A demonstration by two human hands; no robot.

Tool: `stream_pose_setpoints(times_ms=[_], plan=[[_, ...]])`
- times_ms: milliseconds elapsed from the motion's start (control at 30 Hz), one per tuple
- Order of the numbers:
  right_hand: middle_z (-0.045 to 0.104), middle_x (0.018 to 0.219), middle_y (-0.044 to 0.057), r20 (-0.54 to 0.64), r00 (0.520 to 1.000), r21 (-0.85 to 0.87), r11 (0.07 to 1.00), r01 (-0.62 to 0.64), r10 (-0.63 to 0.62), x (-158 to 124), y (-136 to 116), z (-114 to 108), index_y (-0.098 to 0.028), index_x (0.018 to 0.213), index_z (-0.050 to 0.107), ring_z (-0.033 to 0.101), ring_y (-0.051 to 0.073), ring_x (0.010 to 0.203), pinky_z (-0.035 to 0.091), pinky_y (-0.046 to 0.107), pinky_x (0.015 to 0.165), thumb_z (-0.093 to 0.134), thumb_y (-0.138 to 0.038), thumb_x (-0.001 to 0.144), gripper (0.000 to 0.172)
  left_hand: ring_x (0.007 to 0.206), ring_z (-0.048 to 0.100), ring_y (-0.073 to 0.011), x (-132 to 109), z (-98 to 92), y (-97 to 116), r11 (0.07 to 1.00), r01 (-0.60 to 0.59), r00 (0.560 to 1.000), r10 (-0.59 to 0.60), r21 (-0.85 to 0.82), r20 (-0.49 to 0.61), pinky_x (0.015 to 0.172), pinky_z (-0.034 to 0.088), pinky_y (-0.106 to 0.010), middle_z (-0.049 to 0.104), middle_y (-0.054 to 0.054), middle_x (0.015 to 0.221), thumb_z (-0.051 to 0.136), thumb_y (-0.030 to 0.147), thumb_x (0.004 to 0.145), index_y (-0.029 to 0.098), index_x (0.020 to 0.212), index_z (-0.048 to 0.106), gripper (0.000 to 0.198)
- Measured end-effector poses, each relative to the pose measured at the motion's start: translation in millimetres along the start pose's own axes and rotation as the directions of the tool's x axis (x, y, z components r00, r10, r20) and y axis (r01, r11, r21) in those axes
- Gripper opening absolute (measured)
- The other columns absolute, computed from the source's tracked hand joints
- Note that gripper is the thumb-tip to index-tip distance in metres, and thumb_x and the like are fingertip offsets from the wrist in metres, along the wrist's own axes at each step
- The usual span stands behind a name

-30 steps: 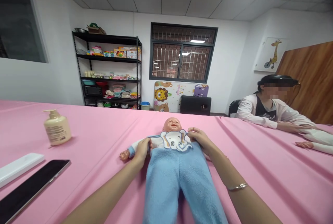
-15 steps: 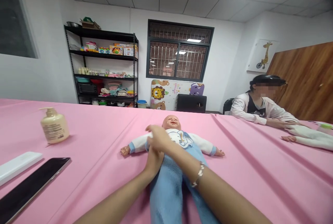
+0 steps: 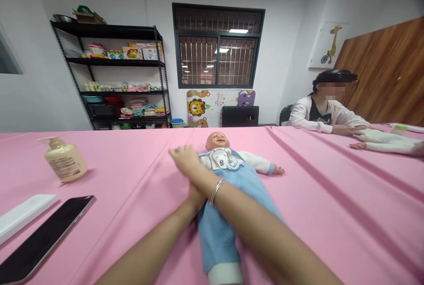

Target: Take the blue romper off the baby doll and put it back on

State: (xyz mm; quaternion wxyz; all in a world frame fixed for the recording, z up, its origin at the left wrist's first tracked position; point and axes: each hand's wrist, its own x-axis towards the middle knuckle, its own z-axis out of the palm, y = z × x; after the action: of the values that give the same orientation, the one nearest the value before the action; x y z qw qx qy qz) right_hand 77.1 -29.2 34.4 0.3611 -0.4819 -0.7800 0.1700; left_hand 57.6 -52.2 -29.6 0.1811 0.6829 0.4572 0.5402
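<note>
A baby doll (image 3: 228,183) in a blue and white outfit with an elephant bib lies face up on the pink-covered table, its head away from me. My right hand (image 3: 186,159), with a silver bracelet at the wrist, is closed over the doll's arm on the left side of the view. That doll arm is hidden behind my hand. Crossing underneath, my left hand (image 3: 196,191) is at the doll's side; its fingers are out of sight behind my right hand and wrist. The doll's other arm (image 3: 261,163) is stretched out on the cloth.
On the left stand a pump bottle (image 3: 66,160), a white slim object (image 3: 26,214) and a dark phone (image 3: 46,241). At the right, a person (image 3: 326,108) sits by another doll (image 3: 391,141). A black shelf rack (image 3: 112,62) is behind the table.
My right hand has moved left and slightly up, now covering the doll's arm that showed before. The doll lies slightly turned, and the camera view has tilted down.
</note>
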Motion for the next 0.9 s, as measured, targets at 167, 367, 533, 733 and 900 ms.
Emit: stream_pose_setpoints(times_ms=[167,367,533,733,900], plan=[[0.060,0.100,0.015,-0.007,0.993,-0.474,0.874,-0.108,0.119,26,-7,-82,-0.012,0.108,0.053,0.056,0.024,0.093,0.040,0.034,0.080,0.038,-0.019,0.084,0.030,0.127,0.024,-0.0303,5,-3.1,14,0.913,-0.343,0.933,0.358,0.219,-0.029,0.105,0.023,-0.051,0.041,-0.021,0.123,0.036,0.010,0.080,0.006,0.120,0.038,0.040],[0.056,0.059,0.007,0.242,0.967,-0.293,0.956,-0.005,0.079,2,13,-104,-0.010,0.061,0.059,0.052,0.012,0.057,0.034,0.022,0.057,0.029,-0.056,0.087,0.061,0.107,0.047,-0.0270,21,-16.5,25,0.979,-0.177,0.978,0.186,0.103,-0.094,0.089,0.042,-0.041,0.051,-0.015,0.105,0.046,0.011,0.075,0.010,0.110,0.042,0.035],[0.048,0.049,0.001,0.278,0.954,-0.241,0.970,-0.043,0.111,-3,25,-105,-0.012,0.057,0.053,0.043,0.009,0.048,0.028,0.020,0.047,0.058,-0.049,0.074,0.041,0.074,0.055,-0.0203,33,-28.6,24,0.993,0.026,0.993,-0.039,0.118,0.114,0.068,0.042,-0.028,0.057,-0.002,0.074,0.048,0.008,0.065,0.018,0.080,0.054,0.019],[0.060,0.072,0.000,0.330,0.935,0.597,0.739,-0.312,0.128,12,29,-93,-0.014,0.108,0.049,0.051,0.008,0.056,0.038,0.017,0.050,0.059,-0.019,0.069,0.040,0.052,0.041,-0.0118,28,-33.2,19,0.993,-0.101,0.968,0.112,-0.058,0.223,0.053,0.033,-0.022,0.043,0.004,0.056,0.047,0.014,0.061,0.019,0.064,0.046,0.005],[0.060,0.094,0.007,-0.010,0.950,0.529,0.807,-0.261,0.313,19,56,-74,-0.012,0.118,0.042,0.057,0.011,0.076,0.044,0.021,0.066,0.061,-0.021,0.071,0.052,0.061,0.049,-0.0137,53,-57.7,9,0.845,0.057,0.994,-0.099,-0.532,-0.052,0.052,0.041,-0.022,0.051,0.000,0.069,0.050,0.028,0.058,0.018,0.066,0.049,0.013]])
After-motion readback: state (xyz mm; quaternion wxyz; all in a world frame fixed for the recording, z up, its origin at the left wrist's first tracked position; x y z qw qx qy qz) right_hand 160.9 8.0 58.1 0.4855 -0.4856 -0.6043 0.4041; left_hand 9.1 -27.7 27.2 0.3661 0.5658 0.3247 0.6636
